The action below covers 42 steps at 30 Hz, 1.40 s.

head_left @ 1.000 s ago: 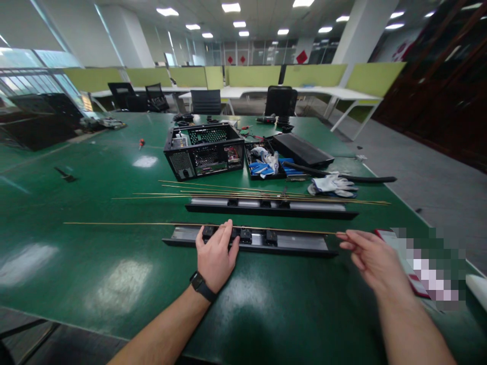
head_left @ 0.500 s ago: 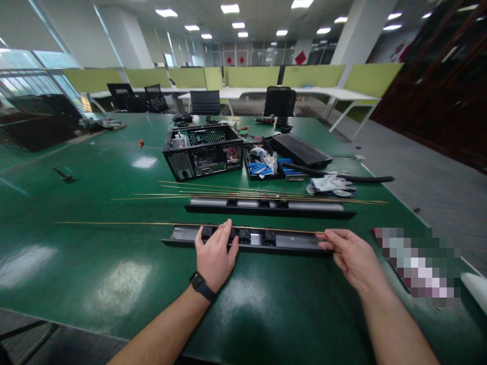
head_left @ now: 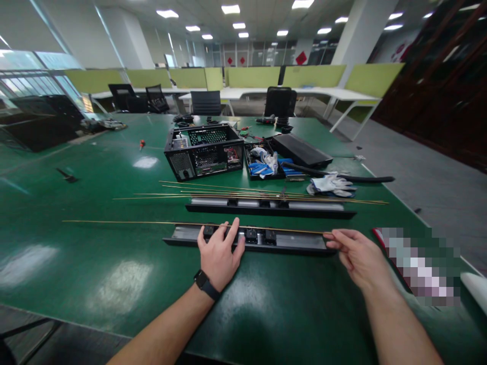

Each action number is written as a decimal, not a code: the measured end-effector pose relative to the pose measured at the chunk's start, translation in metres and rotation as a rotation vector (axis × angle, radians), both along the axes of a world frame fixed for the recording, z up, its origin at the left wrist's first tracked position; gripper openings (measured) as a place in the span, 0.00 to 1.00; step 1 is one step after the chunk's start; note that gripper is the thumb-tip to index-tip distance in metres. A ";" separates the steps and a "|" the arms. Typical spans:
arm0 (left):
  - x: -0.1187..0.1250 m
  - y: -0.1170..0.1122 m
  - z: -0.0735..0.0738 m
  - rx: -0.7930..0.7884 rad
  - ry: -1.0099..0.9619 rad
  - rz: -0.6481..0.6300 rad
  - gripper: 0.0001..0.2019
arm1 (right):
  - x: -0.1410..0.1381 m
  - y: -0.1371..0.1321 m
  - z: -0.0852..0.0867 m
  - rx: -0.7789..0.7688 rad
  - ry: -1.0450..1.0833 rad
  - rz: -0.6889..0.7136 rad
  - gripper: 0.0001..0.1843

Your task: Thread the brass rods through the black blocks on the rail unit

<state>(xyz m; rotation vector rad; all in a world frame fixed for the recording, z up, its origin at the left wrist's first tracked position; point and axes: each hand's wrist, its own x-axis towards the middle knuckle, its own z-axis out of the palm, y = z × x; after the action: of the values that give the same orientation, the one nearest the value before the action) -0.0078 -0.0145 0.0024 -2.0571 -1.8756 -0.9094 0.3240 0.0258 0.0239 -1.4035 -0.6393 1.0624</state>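
Observation:
A long black rail with small black socket blocks [head_left: 292, 242] lies across the green table [head_left: 95, 284] in front of me. My left hand [head_left: 219, 252] lies flat on its left part, fingers spread over the blocks. A thin brass rod [head_left: 133, 222] runs along the rail's far edge and sticks out far to the left. My right hand [head_left: 355, 253] pinches the rod's right end at the rail's right end. A second rail [head_left: 270, 208] lies farther back with several more brass rods [head_left: 228, 192] on and behind it.
An open black computer case [head_left: 203, 150] stands at the table's middle back. Beside it are a black tray with blue and white gloves [head_left: 264, 163], a flat black cover [head_left: 300, 149], a black hose [head_left: 361, 178] and white gloves [head_left: 331, 184]. Office chairs and desks stand behind.
My right hand slid the rod leftward along the rail, then back a little to the right. My left hand stayed on the rail, its fingers shifted slightly.

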 end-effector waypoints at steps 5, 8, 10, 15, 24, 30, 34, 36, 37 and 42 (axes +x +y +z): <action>0.002 0.001 -0.001 -0.031 0.055 0.011 0.24 | 0.001 0.001 -0.001 0.008 0.003 0.006 0.17; 0.001 0.001 -0.004 -0.042 0.081 0.007 0.23 | 0.001 0.001 -0.002 0.009 0.003 0.008 0.16; 0.002 0.001 -0.005 -0.044 0.098 0.000 0.23 | 0.001 0.001 -0.002 0.015 0.001 0.005 0.16; 0.005 0.002 -0.004 -0.043 0.096 0.008 0.22 | 0.001 0.000 -0.004 0.022 0.000 -0.002 0.18; 0.020 0.011 -0.003 -0.058 0.006 0.101 0.18 | 0.002 0.000 -0.007 0.042 -0.010 0.002 0.18; 0.023 0.014 -0.003 -0.042 -0.042 0.123 0.13 | 0.001 -0.001 -0.003 0.052 -0.011 0.005 0.19; 0.022 0.013 -0.004 -0.042 -0.040 0.123 0.13 | 0.002 0.001 -0.002 0.044 0.017 0.002 0.18; 0.022 0.013 -0.004 -0.059 -0.031 0.127 0.14 | 0.007 0.002 -0.003 0.044 0.031 -0.017 0.18; 0.022 0.013 -0.004 -0.072 -0.025 0.132 0.15 | 0.010 0.004 -0.004 0.048 0.035 -0.031 0.18; 0.024 0.012 -0.001 -0.141 -0.014 0.160 0.19 | 0.035 0.009 -0.009 0.063 0.016 -0.111 0.17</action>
<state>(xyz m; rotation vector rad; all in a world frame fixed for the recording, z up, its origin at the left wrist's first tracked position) 0.0161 -0.0024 0.0016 -1.9446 -2.1323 -0.7749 0.3594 0.0352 0.0154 -1.3584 -0.5717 0.9567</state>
